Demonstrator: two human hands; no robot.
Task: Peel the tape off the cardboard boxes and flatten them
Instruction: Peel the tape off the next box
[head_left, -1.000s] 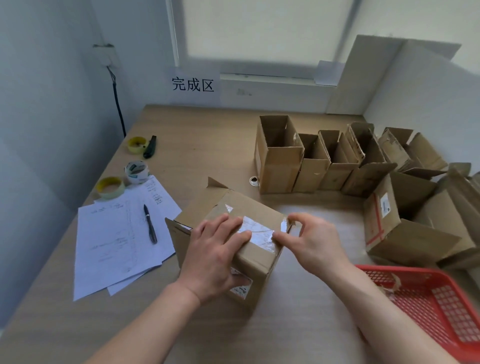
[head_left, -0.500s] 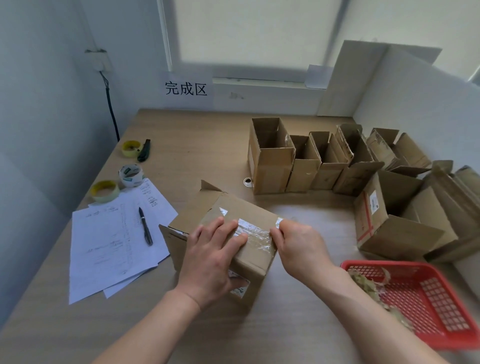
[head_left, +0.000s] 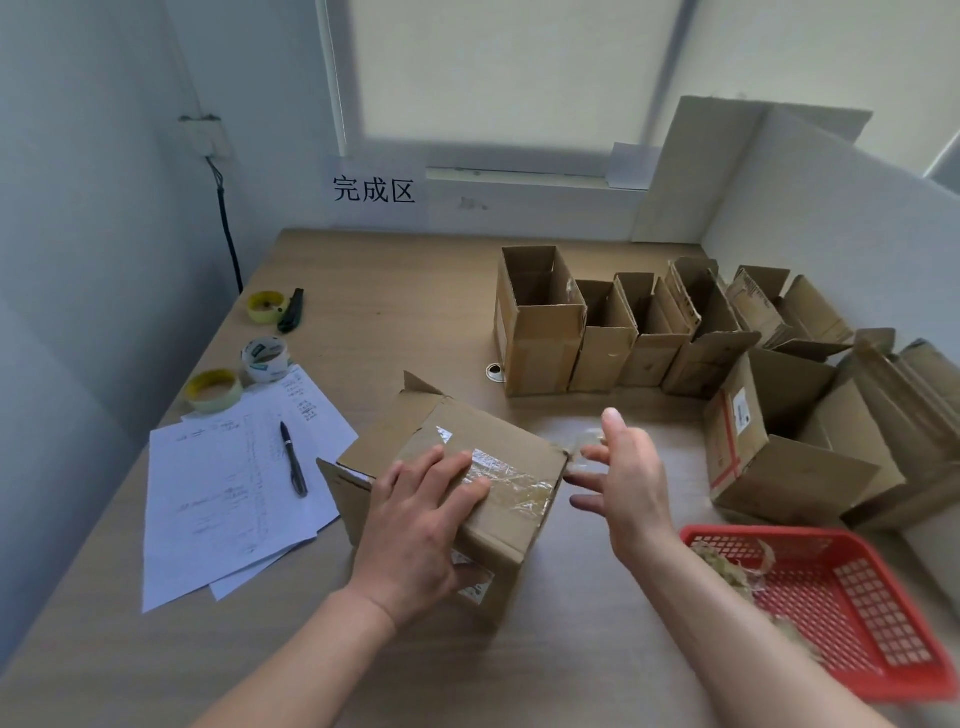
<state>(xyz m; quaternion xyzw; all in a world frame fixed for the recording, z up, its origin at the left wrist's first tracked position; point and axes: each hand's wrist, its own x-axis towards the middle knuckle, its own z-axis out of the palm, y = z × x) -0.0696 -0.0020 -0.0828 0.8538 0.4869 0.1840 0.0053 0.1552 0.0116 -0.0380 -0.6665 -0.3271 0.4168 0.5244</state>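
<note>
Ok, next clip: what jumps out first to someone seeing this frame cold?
The two hands at the centre: the left hand presses flat on a taped cardboard box, while the right hand hangs open beside its right edge, near a loose scrap of clear tape. Next, the row of open boxes behind, and the red basket of tape scraps at lower right.

left hand (head_left: 415, 525) presses flat on the taped box (head_left: 457, 499); right hand (head_left: 626, 478) hovers beside it (fingers spread).
</note>
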